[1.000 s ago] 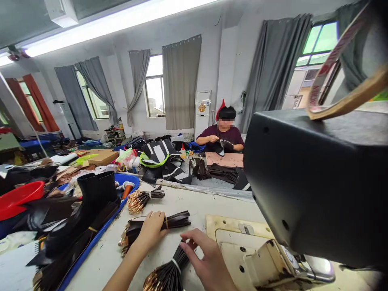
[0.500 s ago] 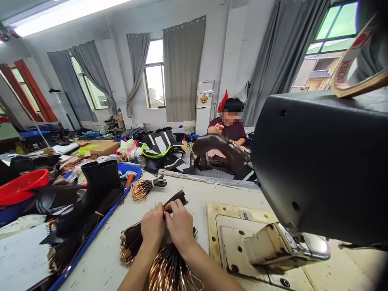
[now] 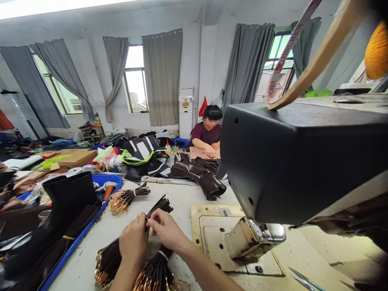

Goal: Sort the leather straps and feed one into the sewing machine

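Note:
My left hand point(image 3: 132, 242) and my right hand point(image 3: 165, 229) meet over a bundle of dark leather straps with gold buckles point(image 3: 106, 260) on the white worktable point(image 3: 182, 198). Both hands pinch the strap ends point(image 3: 159, 205), which stick up toward the far side. A second strap bundle point(image 3: 153, 275) lies just under my right wrist. A third bundle point(image 3: 124, 199) lies farther off to the left, untouched.
A black sewing machine head point(image 3: 300, 157) looms at the right over its plate point(image 3: 224, 238). A blue tray point(image 3: 87, 226) at the left holds a black boot point(image 3: 57, 210). A dark brown boot point(image 3: 200, 178) lies ahead. A person sits working at the far table. Scissors point(image 3: 306, 279) lie bottom right.
My right hand has left the near bundle and joined my left on the strap bundle, lifting its ends. The person opposite has put a brown boot down on the table.

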The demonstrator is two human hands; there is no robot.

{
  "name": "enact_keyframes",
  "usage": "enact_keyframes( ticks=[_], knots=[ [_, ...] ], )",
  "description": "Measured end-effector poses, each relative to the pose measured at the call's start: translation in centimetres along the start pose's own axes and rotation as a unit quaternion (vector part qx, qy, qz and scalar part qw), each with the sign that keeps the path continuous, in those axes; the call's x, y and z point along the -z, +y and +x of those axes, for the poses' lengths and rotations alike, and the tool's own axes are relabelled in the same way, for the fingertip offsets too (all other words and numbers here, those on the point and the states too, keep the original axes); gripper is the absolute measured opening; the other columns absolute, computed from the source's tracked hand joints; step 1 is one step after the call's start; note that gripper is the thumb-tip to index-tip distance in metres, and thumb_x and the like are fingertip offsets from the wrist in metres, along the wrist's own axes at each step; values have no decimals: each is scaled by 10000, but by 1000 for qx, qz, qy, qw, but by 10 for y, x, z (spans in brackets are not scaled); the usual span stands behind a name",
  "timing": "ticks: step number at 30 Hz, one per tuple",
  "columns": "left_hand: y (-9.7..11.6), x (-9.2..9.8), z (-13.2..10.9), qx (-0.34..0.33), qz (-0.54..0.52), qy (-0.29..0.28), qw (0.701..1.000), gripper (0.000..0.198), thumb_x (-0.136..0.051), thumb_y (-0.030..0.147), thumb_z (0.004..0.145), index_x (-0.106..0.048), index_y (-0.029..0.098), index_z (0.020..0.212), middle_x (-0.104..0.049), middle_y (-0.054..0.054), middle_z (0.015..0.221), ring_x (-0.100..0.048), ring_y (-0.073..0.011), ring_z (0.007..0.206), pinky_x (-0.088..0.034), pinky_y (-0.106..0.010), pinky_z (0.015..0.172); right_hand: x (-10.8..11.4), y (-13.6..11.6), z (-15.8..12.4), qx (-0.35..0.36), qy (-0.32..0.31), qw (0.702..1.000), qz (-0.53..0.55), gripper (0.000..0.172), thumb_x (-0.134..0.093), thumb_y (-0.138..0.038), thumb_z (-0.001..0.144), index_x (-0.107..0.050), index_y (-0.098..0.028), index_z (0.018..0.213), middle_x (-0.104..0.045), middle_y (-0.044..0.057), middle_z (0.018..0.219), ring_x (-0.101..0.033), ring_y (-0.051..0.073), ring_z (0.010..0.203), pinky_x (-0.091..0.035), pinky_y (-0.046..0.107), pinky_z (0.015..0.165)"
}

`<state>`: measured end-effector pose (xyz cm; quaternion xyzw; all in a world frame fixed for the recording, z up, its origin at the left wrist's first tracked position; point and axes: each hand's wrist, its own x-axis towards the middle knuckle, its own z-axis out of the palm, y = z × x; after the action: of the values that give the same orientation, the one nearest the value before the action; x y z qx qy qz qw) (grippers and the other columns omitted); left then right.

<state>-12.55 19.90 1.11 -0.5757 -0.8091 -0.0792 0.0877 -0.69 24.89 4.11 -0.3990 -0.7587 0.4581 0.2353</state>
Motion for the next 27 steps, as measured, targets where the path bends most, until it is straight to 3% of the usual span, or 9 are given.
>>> enact_keyframes(
  ticks=[3,11,16,20,25,27],
  knots=[
    [-2,2,0,2,2,9,1000,173,-486,95,925,-608,195,996,-726,-67,882,-712,-291,858,-450,-347,682,2,2,-1,-4,-28,998,49,161,-585,-289,1024,-633,-135,1027,-660,-8,845,-636,114,660,-562,260,620],
    [-6,-2,0,-10,-6,18,1000,254,-508,55,889,-616,197,1070,-737,-60,916,-713,-287,859,-439,-342,689,8,7,-11,9,-8,1000,15,168,-661,-300,968,-643,-149,897,-618,-28,777,-616,136,710,-539,307,704],
    [-10,-1,2,-36,-30,23,999,245,-527,71,888,-619,209,1070,-747,-58,952,-706,-279,877,-447,-338,720,31,1,-14,14,33,999,-12,294,-712,-348,917,-597,-165,718,-526,-65,635,-527,115,599,-484,283,656],
    [-19,1,6,-89,-71,33,993,291,-492,63,870,-634,229,1062,-745,-58,1014,-689,-275,922,-467,-351,775,60,8,-19,35,75,995,56,495,-583,-491,983,-465,-187,610,-381,-93,539,-412,92,484,-386,236,536],
    [-32,0,10,-217,-136,9,967,413,-493,-18,738,-685,242,995,-752,-23,1011,-676,-218,937,-483,-299,830,78,22,-69,66,144,984,76,563,-335,-575,1030,-349,-237,581,-328,-57,533,-379,122,504,-339,263,516],
    [-37,-2,11,-239,-147,4,960,432,-469,-26,740,-699,240,990,-751,-25,993,-667,-218,927,-482,-310,841,78,27,-104,82,121,989,32,588,-501,-560,957,-300,-234,511,-292,-47,483,-297,119,468,-232,285,478]
  ],
)
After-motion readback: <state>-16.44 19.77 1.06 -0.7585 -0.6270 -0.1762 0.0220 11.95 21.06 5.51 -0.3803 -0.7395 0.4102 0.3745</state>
